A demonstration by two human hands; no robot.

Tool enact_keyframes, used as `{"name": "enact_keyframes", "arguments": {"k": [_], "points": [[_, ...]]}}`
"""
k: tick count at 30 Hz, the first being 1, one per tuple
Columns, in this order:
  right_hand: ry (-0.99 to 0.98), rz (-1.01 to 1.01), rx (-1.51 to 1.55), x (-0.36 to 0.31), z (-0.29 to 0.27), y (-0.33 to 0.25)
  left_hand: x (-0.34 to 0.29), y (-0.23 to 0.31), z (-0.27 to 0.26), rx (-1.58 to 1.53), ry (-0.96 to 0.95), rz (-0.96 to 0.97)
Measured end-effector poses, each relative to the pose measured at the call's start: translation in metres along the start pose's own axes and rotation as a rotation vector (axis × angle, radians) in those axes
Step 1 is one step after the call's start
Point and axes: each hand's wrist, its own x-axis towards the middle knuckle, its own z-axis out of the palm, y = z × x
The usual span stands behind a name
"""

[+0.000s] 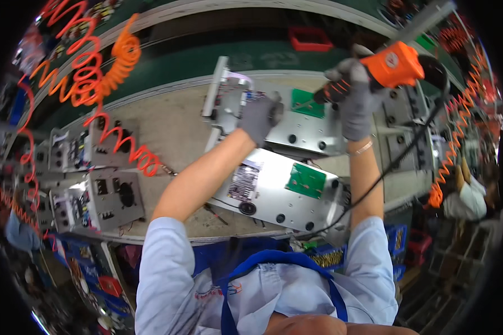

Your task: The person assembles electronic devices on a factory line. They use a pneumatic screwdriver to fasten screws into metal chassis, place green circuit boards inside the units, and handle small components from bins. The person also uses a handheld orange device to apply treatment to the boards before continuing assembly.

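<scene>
My right hand (355, 103), in a grey glove, is wrapped round an orange electric screwdriver (397, 64) with a black front end. The screwdriver lies nearly level, its bit pointing left over a green circuit board (309, 103). This board sits on the farther silver metal chassis (282, 131). Also gloved in grey, my left hand (257, 118) is over the left part of that chassis, beside a small populated board. Its fingers are curled in; what they hold, if anything, is hidden. Closer to me lies a second metal chassis (274, 190) with another green board (305, 180).
More metal units (114, 198) stand at the left, and others (402, 134) at the right. Coiled orange air hoses (89, 78) hang on the left. The screwdriver's black cable (397, 162) loops past my right forearm. A red tray (310, 39) sits at the back; a bin of brass-coloured parts (327, 259) is below the bench edge.
</scene>
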Motion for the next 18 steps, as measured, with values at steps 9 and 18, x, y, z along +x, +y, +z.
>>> {"name": "enact_keyframes", "arguments": {"k": [9, 18], "points": [[-0.162, 0.129, -0.004, 0.006, -0.018, 0.032, 0.044, -0.052, -0.007, 0.942, 0.036, 0.367], [-0.353, 0.099, 0.168, 0.023, -0.024, 0.036, 0.001, -0.002, 0.019, -0.03, 0.164, -0.061]]}}
